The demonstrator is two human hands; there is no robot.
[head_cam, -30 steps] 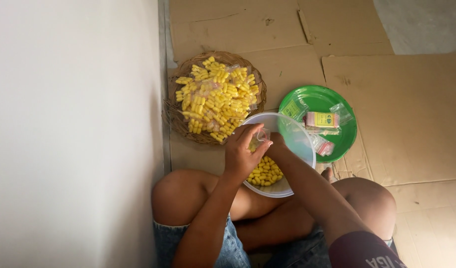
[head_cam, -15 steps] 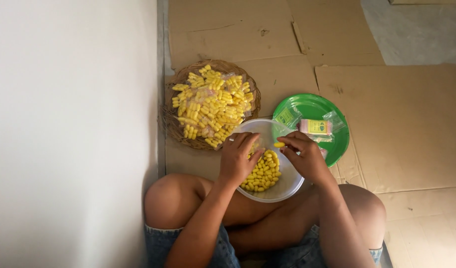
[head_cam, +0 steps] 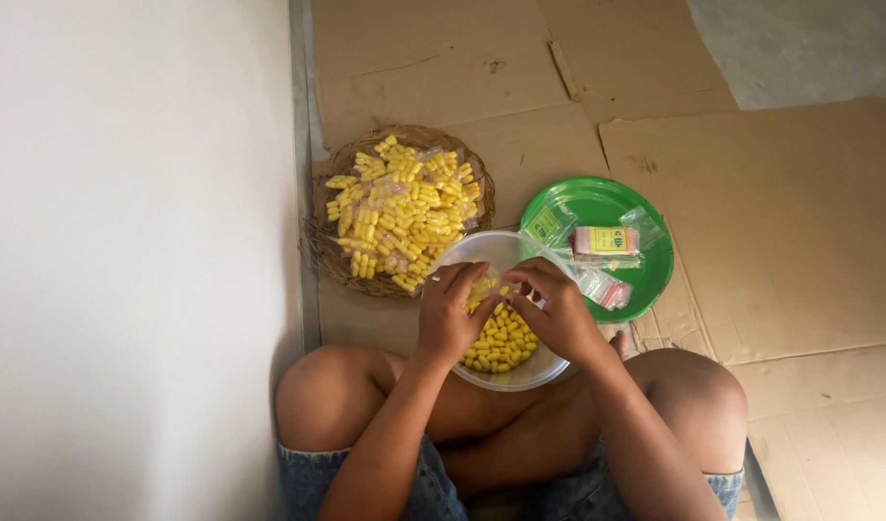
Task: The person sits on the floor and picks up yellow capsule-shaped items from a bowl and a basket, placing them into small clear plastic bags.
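Observation:
A clear plastic bowl (head_cam: 520,374) of loose yellow capsules (head_cam: 501,342) rests on my crossed legs. Both hands hover over it, fingertips meeting above the capsules. My left hand (head_cam: 452,316) and my right hand (head_cam: 560,311) pinch a small clear bag (head_cam: 488,288) with a few yellow capsules in it. The bag is mostly hidden by my fingers. Just beyond the bowl, a round wicker basket (head_cam: 329,253) holds several small bags of yellow capsules (head_cam: 404,210).
A green plate (head_cam: 655,275) to the right of the bowl carries small empty plastic bags and a pink and yellow packet (head_cam: 606,240). Flattened cardboard sheets (head_cam: 800,222) cover the floor. A pale wall (head_cam: 124,260) runs along the left. My bare knees flank the bowl.
My right hand has come back from the green plate's side to meet my left hand over the bowl. My left hand has lowered toward the capsules.

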